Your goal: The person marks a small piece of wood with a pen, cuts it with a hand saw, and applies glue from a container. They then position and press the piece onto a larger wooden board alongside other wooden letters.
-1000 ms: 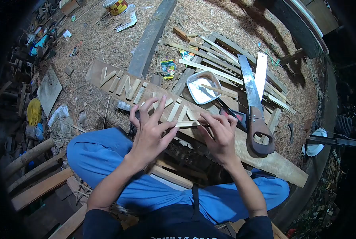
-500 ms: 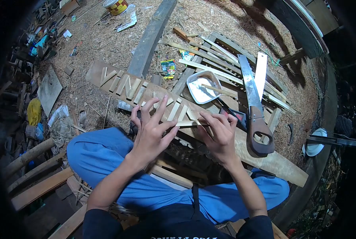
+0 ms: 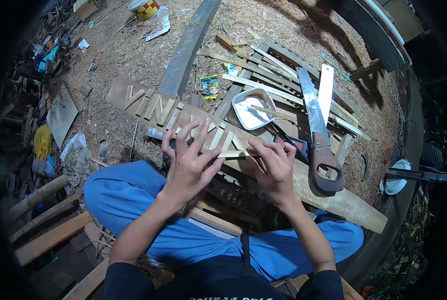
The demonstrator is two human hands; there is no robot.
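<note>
A short, thin wooden strip (image 3: 233,154) spans the gap between my hands, pinched at its left end by my left hand (image 3: 189,162) and at its right end by my right hand (image 3: 273,170). The other fingers of my left hand are raised and spread. Beneath and beyond lies a long wooden board (image 3: 118,95), with several small strips (image 3: 166,112) laid on it in letter-like shapes. Part of that row is hidden behind my left fingers. Just past my right hand stands a white plastic tub (image 3: 253,109) with white stuff and a flat stick in it.
A handsaw (image 3: 319,135) with a brown handle lies at the right, its handle over the board. Behind the tub is a slatted wooden pallet (image 3: 283,60) with loose sticks. A thick grey beam (image 3: 189,50) runs away from me. Sawdust and scraps cover the ground.
Very little differs. The view has shifted slightly, and the strip between my hands is turned a little, showing more of its pale face.
</note>
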